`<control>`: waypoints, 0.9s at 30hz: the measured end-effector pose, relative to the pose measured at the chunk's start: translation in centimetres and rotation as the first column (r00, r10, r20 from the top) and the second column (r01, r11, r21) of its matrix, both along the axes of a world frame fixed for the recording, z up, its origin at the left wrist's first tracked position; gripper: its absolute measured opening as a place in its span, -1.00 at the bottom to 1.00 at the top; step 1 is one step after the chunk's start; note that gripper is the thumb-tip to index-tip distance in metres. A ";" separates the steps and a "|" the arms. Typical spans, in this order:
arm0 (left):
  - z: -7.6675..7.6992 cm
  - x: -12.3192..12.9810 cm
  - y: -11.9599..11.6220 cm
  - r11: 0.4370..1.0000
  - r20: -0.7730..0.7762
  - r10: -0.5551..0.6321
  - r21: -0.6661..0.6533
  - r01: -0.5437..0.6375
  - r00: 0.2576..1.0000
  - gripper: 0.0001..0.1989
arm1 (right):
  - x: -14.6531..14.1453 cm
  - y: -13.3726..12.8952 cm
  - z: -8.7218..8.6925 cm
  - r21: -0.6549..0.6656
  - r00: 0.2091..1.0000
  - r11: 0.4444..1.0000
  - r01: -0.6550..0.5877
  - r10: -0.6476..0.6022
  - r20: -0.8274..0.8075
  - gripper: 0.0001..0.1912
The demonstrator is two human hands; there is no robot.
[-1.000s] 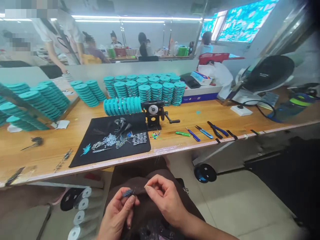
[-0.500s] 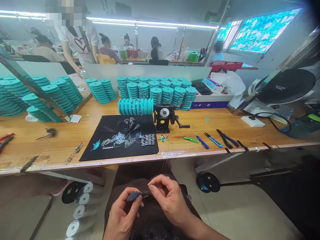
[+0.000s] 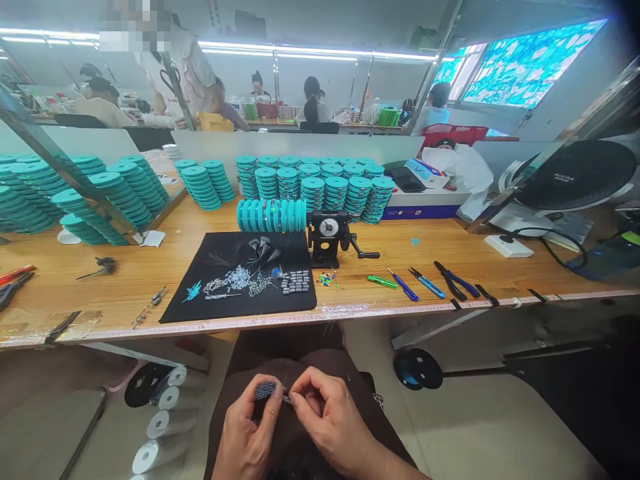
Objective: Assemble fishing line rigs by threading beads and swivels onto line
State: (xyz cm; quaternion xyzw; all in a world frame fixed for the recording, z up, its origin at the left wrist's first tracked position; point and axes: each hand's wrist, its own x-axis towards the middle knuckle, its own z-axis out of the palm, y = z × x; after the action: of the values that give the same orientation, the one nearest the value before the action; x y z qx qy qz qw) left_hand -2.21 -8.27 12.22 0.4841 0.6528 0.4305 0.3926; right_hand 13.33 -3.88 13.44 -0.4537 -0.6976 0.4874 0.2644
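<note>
My hands work low over my dark apron (image 3: 300,363), well below the bench edge. My left hand (image 3: 245,427) grips a small dark blue beaded cluster (image 3: 265,391) between thumb and fingers. My right hand (image 3: 327,417) comes in from the right, its thumb and forefinger pinched on a tiny silver piece (image 3: 287,399) at the cluster's edge. The fingertips nearly hide that piece, and I cannot tell its exact form.
Ahead, a wooden workbench (image 3: 100,293) carries a black mat (image 3: 295,253) of beads and wire pieces, a hand winder (image 3: 327,237), stacks of teal spools (image 3: 313,193) and pliers (image 3: 453,280). White spools (image 3: 160,427) stand low at left. Co-workers sit beyond a glass partition.
My hands have drawn closer together and lower, and my right fingers now meet the beaded cluster's edge. The view has shifted slightly since the earliest frame.
</note>
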 end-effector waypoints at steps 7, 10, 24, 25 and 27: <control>0.9 0.3 0.5 1.000 0.025 0.007 -0.029 -0.006 1.000 -0.73 | 1.0 0.8 -0.6 -0.029 0.996 0.996 0.080 -0.081 -0.046 -0.83; 1.1 0.3 0.6 0.996 0.068 -0.030 -0.082 0.036 0.997 -0.70 | 1.1 1.0 -1.1 -0.052 0.991 0.996 0.075 -0.080 -0.104 -0.81; 0.5 0.4 0.8 0.987 0.180 -0.093 -0.116 0.115 0.979 -0.71 | 1.0 0.8 -1.1 -0.249 0.939 0.968 -0.021 -0.067 -0.337 -0.74; 0.5 0.5 0.8 0.985 0.207 -0.095 -0.118 0.122 0.974 -0.70 | 1.0 0.8 -1.2 -0.255 0.936 0.966 -0.026 -0.066 -0.346 -0.73; 0.5 0.6 0.7 0.984 0.253 -0.094 -0.125 0.129 0.963 -0.69 | 1.0 0.9 -1.4 -0.252 0.932 0.967 -0.022 -0.071 -0.354 -0.74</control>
State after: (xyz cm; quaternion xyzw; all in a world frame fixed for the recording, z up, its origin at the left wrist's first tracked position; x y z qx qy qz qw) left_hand -1.62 -7.56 12.67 0.4342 0.5993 0.4174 0.5273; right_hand 14.30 -3.02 12.06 -0.3952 -0.5639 0.6436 0.3341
